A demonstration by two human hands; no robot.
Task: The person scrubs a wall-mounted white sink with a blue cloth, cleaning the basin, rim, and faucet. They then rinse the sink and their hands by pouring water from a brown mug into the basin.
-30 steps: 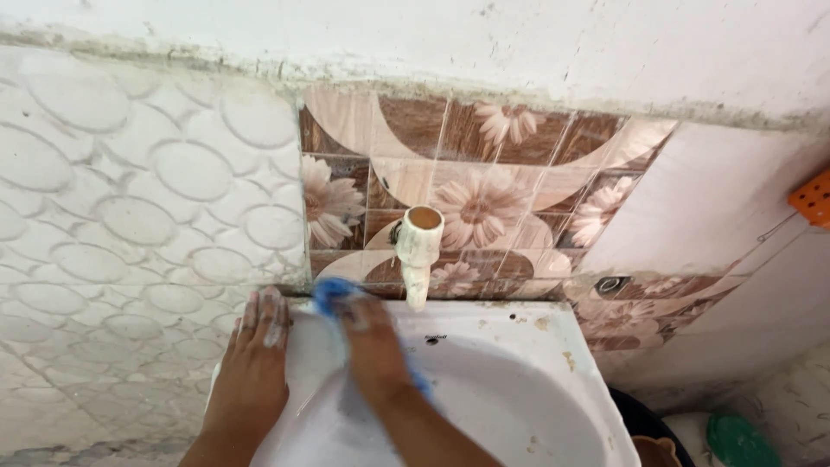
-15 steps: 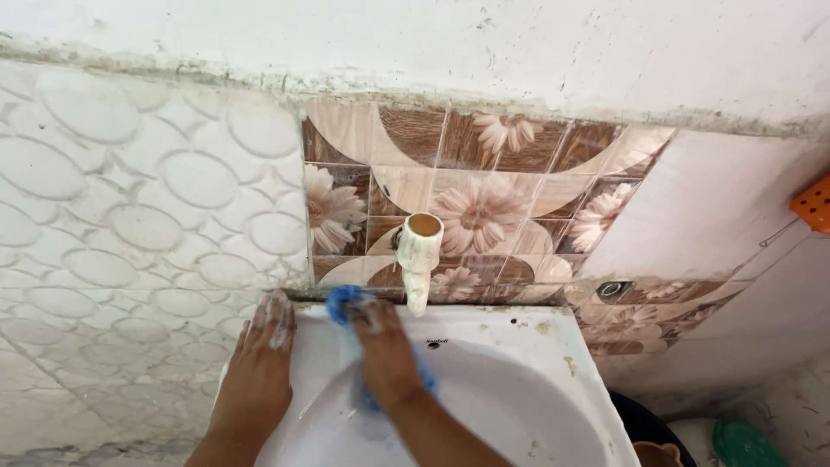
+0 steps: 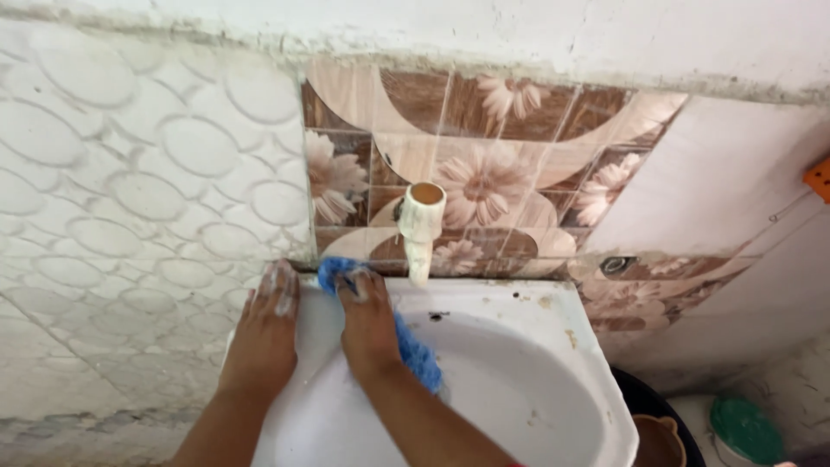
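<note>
Nearest the camera, two bare forearms reach up over a white sink (image 3: 519, 380), which serves as the landmark here. The left hand (image 3: 264, 333) lies flat on the sink's left rim, fingers spread and pointing toward the wall, gripping nothing; whitish soap film clings to the fingers. Just right of it, the right hand (image 3: 367, 324) presses down on a blue scrub pad (image 3: 415, 350), fingers curled over it. The pad lies on the sink's back-left ledge, one end showing above the fingertips at the wall edge, the other trailing past the wrist toward the bowl.

On the sink's back ledge, right of the pad, sits a small dark marking, too small to read, and a few brownish stains dot the right corner. Directly above the ledge's middle, a pale tap (image 3: 419, 225) juts from the wall, its round top facing the camera.

Behind the sink, brown floral tiles (image 3: 493, 173) cover the wall; left of the sink are white tiles with raised ovals (image 3: 147, 199). Low to the sink's right stand a brown pot (image 3: 654, 441) and a green lid (image 3: 743, 431). Far right, at the picture's edge, an orange object (image 3: 819, 179) shows.
</note>
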